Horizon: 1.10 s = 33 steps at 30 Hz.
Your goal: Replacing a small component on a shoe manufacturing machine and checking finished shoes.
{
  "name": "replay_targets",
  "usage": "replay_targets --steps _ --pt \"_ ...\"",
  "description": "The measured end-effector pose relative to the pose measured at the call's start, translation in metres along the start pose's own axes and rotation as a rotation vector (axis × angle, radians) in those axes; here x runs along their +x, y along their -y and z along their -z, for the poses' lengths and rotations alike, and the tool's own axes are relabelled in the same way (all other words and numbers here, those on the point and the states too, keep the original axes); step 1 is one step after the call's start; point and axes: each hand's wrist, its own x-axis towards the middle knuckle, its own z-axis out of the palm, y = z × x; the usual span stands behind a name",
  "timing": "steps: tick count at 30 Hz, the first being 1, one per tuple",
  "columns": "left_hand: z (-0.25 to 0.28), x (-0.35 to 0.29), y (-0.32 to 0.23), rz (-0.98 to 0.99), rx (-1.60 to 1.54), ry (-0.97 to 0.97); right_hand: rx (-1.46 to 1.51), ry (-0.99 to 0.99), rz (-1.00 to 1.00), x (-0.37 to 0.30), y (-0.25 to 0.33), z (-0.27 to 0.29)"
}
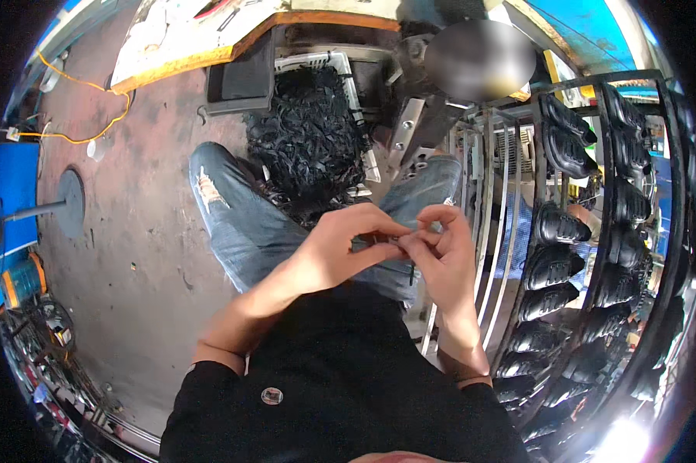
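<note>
Small item: between the meeting fingertips, over the lap; it is too tiny for me to tell its kind.
Floor: grey and worn, taking up much of my left side.
Shoe rack: dark metal uprights on the right, curved by my lens, with black shoes in columns from far to near.
Workbench: far and left of centre, pale top with an orange edge.
Clothing: black shirt nearest me, then blue jeans, ripped at the left knee.
Crate: pale and slotted, beyond the knees, heaped with thin black strips.
Bin: black, just left of the crate, by the workbench.
Disc: grey and round, far to the left, joined to a pole.
Left hand: narrow, thumb and forefinger reaching right, their tips closed together at the item.
Right hand: narrow too, thumb toward the left fingertips, forefinger bent; I cannot tell which hand bears the grip.
Cable: yellow, looping at far left.
Badge: small, round and pale, on the shirt.
</note>
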Motion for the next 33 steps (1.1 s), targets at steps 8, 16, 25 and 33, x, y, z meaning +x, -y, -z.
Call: replay_targets --steps 8,16,25,33 --pt "-0.001 -0.011 0.003 0.275 -0.307 0.006 -0.082 0.031 0.059 -0.007 0.000 -0.008" --pt "-0.009 -0.011 -0.004 0.040 -0.339 -0.216 0.173 0.222 -0.198 -0.006 0.003 0.007" --pt "-0.034 0.015 -0.018 0.053 -0.579 -0.490 -0.185 0.195 0.033 0.004 0.062 0.011" --pt "-0.032 0.032 -0.021 -0.020 -0.374 -0.513 -0.764 0.200 0.550 0.015 0.118 0.008"
